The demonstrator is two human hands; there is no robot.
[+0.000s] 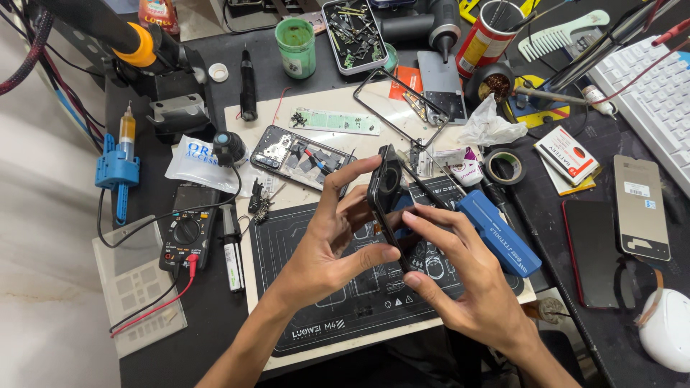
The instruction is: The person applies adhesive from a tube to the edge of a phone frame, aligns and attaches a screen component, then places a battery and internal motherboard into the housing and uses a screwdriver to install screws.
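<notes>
One black phone, two hands
Left hand and right hand both clamp the phone (edge-on) between their fingertips, above one dark work mat.

I hold a dark phone on edge between both hands over the black mat. My left hand grips it from the left, my right hand pinches its lower edge. An opened phone lies beyond, a blue tool just right.
</notes>
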